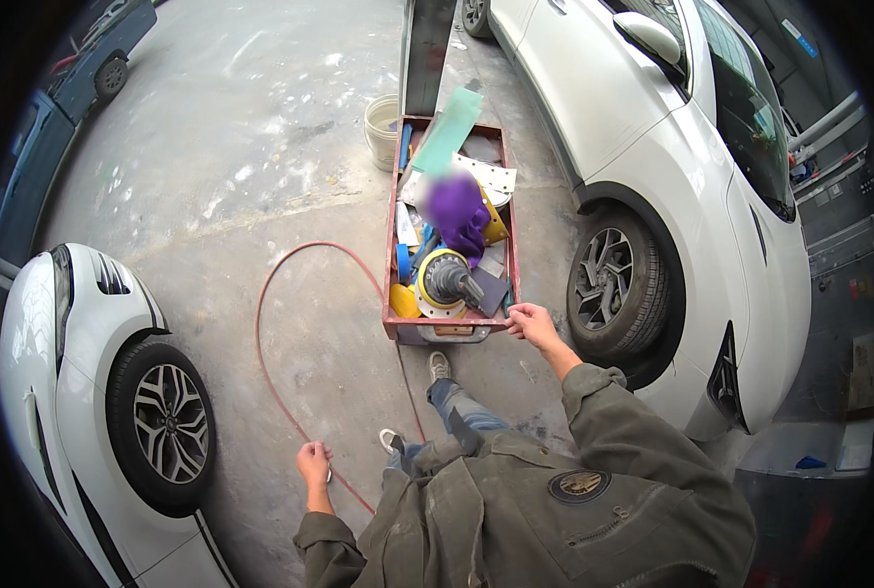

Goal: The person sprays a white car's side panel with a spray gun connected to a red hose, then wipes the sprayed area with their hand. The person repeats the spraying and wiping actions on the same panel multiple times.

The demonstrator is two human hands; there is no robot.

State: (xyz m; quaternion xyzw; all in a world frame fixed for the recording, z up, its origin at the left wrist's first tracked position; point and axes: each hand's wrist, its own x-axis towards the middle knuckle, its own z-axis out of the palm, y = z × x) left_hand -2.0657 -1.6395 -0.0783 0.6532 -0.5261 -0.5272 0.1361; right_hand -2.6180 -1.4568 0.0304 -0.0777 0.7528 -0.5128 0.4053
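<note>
In front of me stands a red open-topped toolbox (390, 284) with a metal handle at its near end. My right hand (531, 324) is by its near right corner, fingers pinched together. Whether they grip the rim or something small there, I cannot make out. Low on the left, my left hand (314, 463) is closed beside a red hose (261, 323); a small pale bit shows at its fingers, too small to name. Inside the box lie a round power sander (447, 278), a purple cloth (456, 211), a translucent green sheet (449, 132), a yellow piece (404, 302) and a blue tape roll (402, 263).
White cars stand close on both sides, with a wheel (613, 279) right of the box and another wheel (167, 421) at lower left. Behind the box are a metal post (425, 59) and a whitish bucket (382, 132). The hose loops across the concrete floor.
</note>
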